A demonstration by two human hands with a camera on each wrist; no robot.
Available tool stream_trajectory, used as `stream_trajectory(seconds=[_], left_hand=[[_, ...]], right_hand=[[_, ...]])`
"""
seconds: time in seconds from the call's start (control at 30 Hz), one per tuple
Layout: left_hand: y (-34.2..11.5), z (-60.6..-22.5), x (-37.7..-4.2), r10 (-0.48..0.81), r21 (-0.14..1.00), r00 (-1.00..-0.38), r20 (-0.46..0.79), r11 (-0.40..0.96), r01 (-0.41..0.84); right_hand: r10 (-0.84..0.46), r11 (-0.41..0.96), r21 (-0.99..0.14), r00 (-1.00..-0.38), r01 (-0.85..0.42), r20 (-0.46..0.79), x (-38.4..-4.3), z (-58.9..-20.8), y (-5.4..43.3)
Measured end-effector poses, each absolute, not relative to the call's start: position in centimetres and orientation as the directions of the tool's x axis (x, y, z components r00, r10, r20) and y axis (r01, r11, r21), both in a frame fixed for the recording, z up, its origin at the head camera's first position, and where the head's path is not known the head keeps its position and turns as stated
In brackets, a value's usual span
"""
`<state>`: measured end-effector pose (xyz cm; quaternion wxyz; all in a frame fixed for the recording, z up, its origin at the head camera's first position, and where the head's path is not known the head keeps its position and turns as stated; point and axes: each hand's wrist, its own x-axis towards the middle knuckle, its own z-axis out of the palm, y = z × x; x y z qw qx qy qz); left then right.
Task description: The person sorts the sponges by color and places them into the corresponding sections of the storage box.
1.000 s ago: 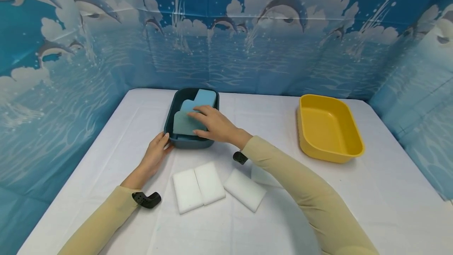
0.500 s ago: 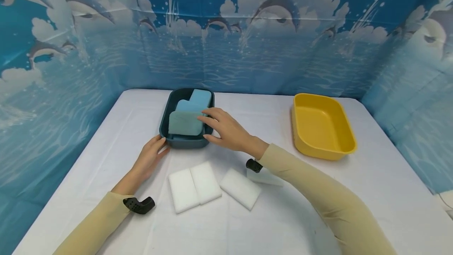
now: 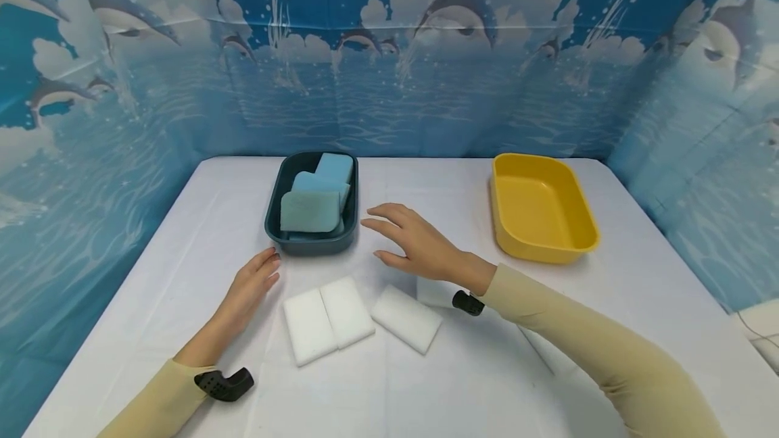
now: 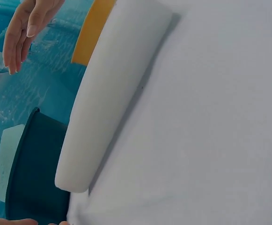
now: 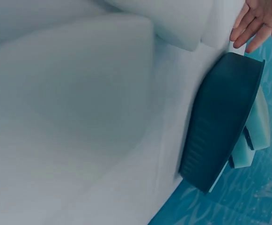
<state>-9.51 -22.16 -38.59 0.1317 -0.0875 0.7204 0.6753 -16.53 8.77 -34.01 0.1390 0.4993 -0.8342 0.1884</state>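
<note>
A dark teal tub [image 3: 310,247] holds blue and green sponges, with a green sponge [image 3: 310,211] in front and a blue sponge [image 3: 334,167] at the back. Just off the tub's near left corner is my left hand [image 3: 246,287], its fingers loosely extended and holding nothing. My right hand [image 3: 416,242] hovers to the right of the tub, fingers spread and slightly bent, nothing between them. Nearer to me lie two white sponges [image 3: 328,320] side by side and a third white sponge [image 3: 406,318] at an angle. Another white sponge [image 3: 433,291] is partly hidden under my right wrist.
A yellow tub [image 3: 541,252] stands at the back right of the white-covered table [image 3: 341,401]. One more white piece [image 3: 550,350] shows partly beneath my right sleeve. A dolphin-print curtain [image 3: 365,107] closes off the back and sides.
My right hand has drawn away from the sponges in the tub, toward the right and nearer to me. The left hand has come off the tub's corner. The head view has shifted slightly.
</note>
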Motion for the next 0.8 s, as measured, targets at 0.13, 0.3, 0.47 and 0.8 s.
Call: stream_trajectory(seconds=[0.13,0.3,0.47,0.8], left_hand=[[-21.7,-38.6,-8.6,0.058,0.949,-0.959,-0.279,0.171,-0.266],[-21.0,-38.6,-7.6,0.057,0.922,-0.972,-0.226,0.336,-0.195],[-20.0,-38.7,-6.8,0.095,0.902,-0.992,-0.087,0.431,-0.038],[-18.4,-38.6,-6.3,0.198,0.825,-0.979,0.038,0.547,0.143]], right_hand=[[-0.788,0.424,-0.173,-0.456,-0.889,0.413,-15.5,-34.4,10.4],[-0.779,0.436,-0.189,-0.474,-0.880,0.410,-14.1,-34.9,12.3],[-0.763,0.451,-0.191,-0.488,-0.872,0.425,-13.1,-35.1,14.0],[-0.702,0.533,-0.211,-0.568,-0.819,0.430,-11.7,-35.7,17.5]])
